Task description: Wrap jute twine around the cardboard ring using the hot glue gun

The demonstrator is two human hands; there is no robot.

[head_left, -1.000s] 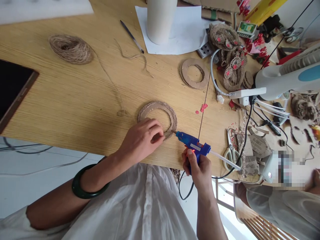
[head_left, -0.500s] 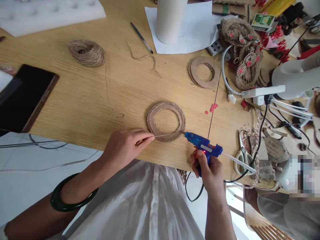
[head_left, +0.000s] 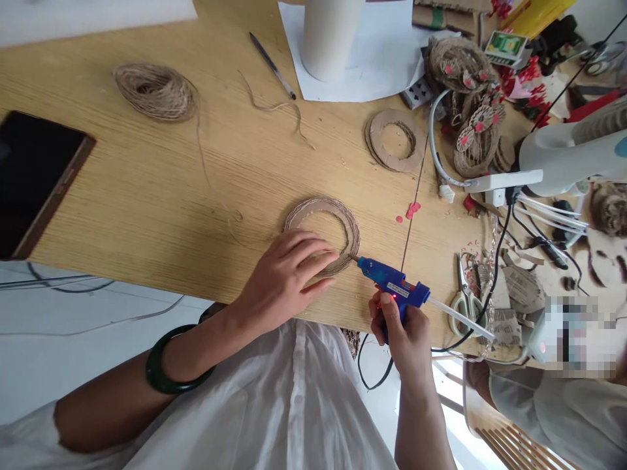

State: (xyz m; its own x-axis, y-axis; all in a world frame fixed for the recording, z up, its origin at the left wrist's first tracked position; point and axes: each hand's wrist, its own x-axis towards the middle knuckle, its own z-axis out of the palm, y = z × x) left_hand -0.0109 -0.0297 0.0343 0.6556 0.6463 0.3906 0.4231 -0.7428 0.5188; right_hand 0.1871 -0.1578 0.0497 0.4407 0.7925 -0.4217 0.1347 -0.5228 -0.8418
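Note:
A cardboard ring with twine around its rim point(head_left: 350, 225) lies near the table's front edge. Over its lower left part is my left hand point(head_left: 289, 277), fingers spread and apart, with nothing gripped. My right hand point(head_left: 401, 320) is wrapped round the handle of a blue glue gun point(head_left: 394, 282); a red light glows on it and a white stick comes out of its back. The gun's nozzle is at the ring's right side. A thin strand runs left of the ring towards a twine ball point(head_left: 154, 93).
Plain cardboard rings point(head_left: 396, 140), red dots point(head_left: 411, 210), a pen point(head_left: 272, 64) and a white cylinder point(head_left: 330, 39) lie beyond. Scissors point(head_left: 465, 303), cables and a lamp point(head_left: 568, 156) are on the right, a phone point(head_left: 36, 176) on the left. A person point(head_left: 553, 405) sits lower right.
My left hand has moved right, from pinching the strand beside the ring to lying open over it. The strand is slack on the table. My right hand still holds the glue gun.

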